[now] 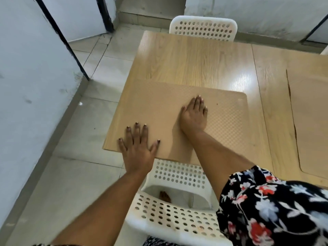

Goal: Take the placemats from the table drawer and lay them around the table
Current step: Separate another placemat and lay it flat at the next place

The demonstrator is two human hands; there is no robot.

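A tan textured placemat lies flat at the near left end of the light wooden table. My left hand rests palm down on the mat's near left corner, fingers spread. My right hand presses flat on the mat's middle, fingers together. Neither hand grips anything. A second tan placemat lies on the table at the right, cut off by the frame edge. No drawer is visible.
A white perforated plastic chair stands pushed in right below me at the table's near edge. Another white chair stands at the far side. Pale floor tiles and a white wall lie to the left.
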